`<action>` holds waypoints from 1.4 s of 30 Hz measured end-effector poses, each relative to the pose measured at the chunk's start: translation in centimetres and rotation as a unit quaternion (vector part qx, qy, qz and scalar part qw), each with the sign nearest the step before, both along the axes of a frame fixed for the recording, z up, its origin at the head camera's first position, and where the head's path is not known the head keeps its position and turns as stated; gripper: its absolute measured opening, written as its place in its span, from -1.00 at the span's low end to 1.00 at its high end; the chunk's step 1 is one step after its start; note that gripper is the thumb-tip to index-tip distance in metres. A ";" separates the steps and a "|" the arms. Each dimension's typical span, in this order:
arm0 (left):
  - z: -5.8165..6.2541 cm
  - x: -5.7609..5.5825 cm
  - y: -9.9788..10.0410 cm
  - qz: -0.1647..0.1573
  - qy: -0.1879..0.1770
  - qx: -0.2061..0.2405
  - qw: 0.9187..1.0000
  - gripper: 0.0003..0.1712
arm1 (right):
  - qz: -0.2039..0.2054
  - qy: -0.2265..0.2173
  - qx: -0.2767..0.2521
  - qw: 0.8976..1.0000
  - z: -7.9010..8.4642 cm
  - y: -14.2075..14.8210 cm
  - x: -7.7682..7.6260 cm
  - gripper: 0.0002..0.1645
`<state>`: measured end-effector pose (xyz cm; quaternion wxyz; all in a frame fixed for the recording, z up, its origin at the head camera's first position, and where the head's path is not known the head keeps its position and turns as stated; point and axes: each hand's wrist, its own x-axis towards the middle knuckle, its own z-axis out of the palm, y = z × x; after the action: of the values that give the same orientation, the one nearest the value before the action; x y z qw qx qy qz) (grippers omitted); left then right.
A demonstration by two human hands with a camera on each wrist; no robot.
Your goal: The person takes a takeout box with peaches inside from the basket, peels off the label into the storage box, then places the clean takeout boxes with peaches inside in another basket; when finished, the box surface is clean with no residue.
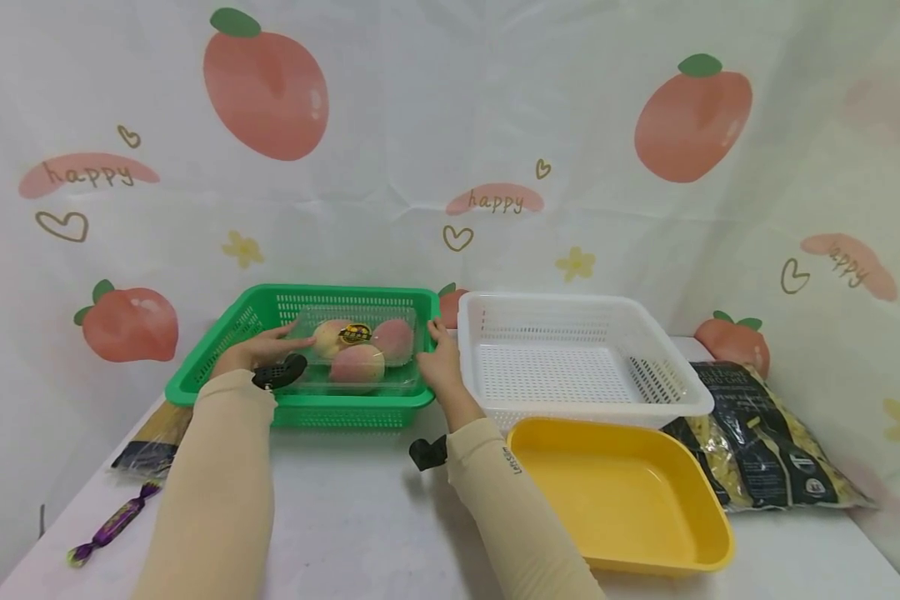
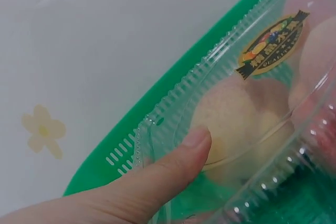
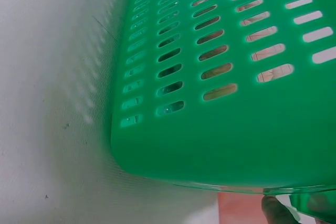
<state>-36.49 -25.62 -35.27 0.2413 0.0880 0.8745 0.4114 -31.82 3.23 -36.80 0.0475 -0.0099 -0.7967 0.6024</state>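
Person's wearing long cream-beige sleeves, and both the left one [image 1: 217, 483] and the right one [image 1: 528, 508] are running plain and smooth right down to the wrist. Some small dark lettering [image 1: 511, 461] is showing near the right cuff, kinda too tiny to read for sure. A black, round-ended gadget [image 1: 279, 372] is poking out at the left wrist, and a stubby black one [image 1: 427, 452] is sticking out at the right.

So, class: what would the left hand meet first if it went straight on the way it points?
Probably the clear plastic box: the left hand seems to touch its left end, though depth is unclear.
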 end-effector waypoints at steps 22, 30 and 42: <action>0.9 1.1 1.0 0.106 0.037 0.117 0.987 -0.18 | -0.002 0.002 -0.007 1.000 -0.3 0.1 -0.2 -0.20; 1.6 1.5 1.0 0.153 0.056 0.174 0.971 -0.20 | 0.005 0.006 0.004 1.000 -0.4 -0.1 -0.1 -0.22; 3.5 3.8 0.6 0.190 0.111 0.307 0.926 -0.14 | 0.007 0.013 0.004 1.000 -0.1 0.1 0.1 -0.18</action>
<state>-32.69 -24.98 -31.80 0.0207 0.0350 0.7269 0.6855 -31.77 3.30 -36.94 0.0535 0.0035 -0.7987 0.5993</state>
